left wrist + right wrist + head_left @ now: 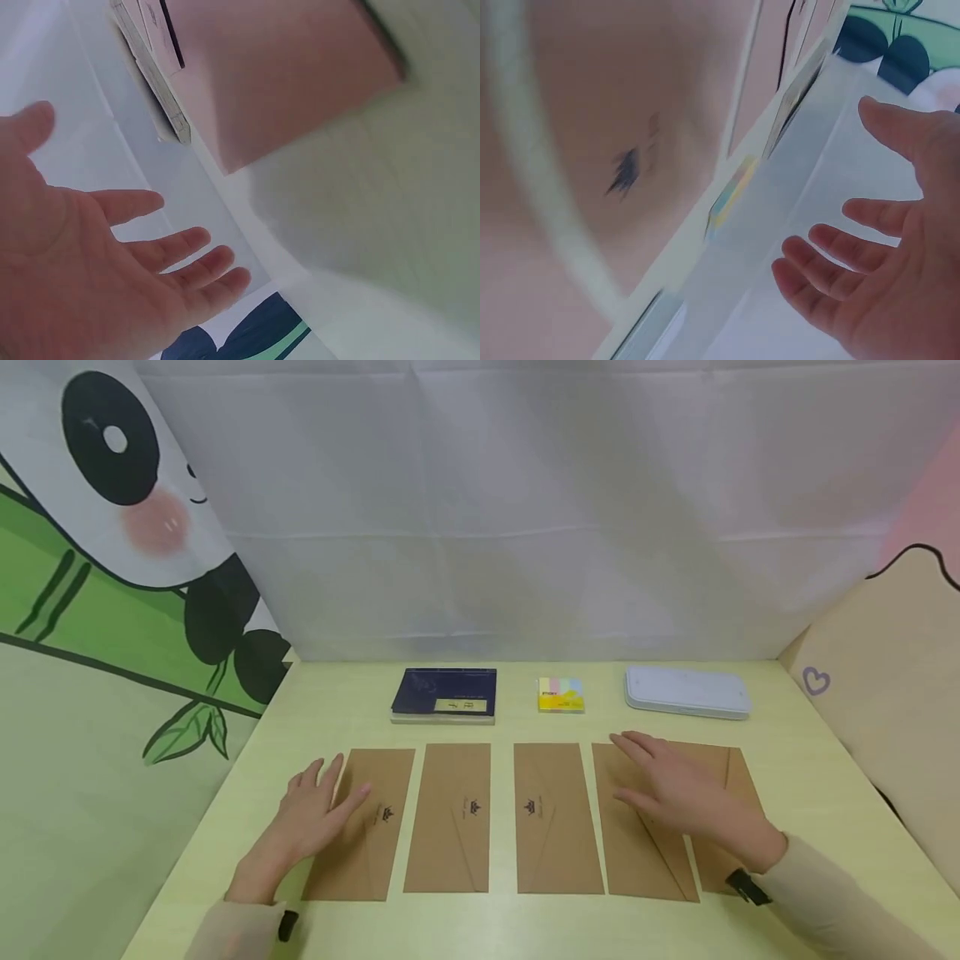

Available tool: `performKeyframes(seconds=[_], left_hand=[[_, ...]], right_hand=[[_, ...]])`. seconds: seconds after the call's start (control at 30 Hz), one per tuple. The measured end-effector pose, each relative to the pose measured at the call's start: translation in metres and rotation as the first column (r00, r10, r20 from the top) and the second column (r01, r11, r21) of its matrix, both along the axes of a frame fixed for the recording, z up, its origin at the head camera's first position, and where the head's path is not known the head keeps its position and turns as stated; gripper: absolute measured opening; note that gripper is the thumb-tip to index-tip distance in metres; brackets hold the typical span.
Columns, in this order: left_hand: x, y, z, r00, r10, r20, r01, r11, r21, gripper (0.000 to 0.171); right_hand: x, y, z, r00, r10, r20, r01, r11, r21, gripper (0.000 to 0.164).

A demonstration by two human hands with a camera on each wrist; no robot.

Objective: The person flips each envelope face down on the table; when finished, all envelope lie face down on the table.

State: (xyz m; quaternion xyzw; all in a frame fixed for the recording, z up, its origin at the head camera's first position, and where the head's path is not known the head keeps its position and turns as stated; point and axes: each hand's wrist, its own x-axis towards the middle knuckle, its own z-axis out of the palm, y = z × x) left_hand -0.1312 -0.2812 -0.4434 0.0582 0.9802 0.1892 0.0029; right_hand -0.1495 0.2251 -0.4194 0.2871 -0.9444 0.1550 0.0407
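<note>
Across the lower half of the head frame, five brown envelopes (557, 847) lie flat on the bench (502, 931). I read the left hand (311, 814) and right hand (686, 797) as loosely extended, gripping nothing. I judge the envelopes light, thin, easily creased; pinch an outer edge.

On the small yellow packet (561, 700) the word "STICKY" is readable; three envelopes (446, 777) carry crown signs (475, 808) with unreadable tiny lettering.
</note>
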Motion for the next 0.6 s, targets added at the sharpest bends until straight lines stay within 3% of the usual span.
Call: performKeyframes(seconds=[0.17,0.37,0.6], left_hand=[[0.001,-0.003,0.001,1.0,0.017,-0.006,-0.017,1.0,0.019,0.079],[0.003,-0.007,-0.001,0.996,0.075,0.047,-0.076,0.997,0.016,0.076],[0.001,-0.012,-0.002,0.985,0.099,0.145,-0.1,0.995,0.004,0.079]], right_hand=[[-0.01,-0.044,-0.002,0.998,0.05,0.039,-0.051,0.999,0.002,0.072],[-0.015,-0.091,-0.01,0.992,0.099,0.073,-0.105,0.991,0.087,0.066],[-0.021,-0.14,-0.015,0.989,0.137,0.056,-0.14,0.989,0.043,0.06]])
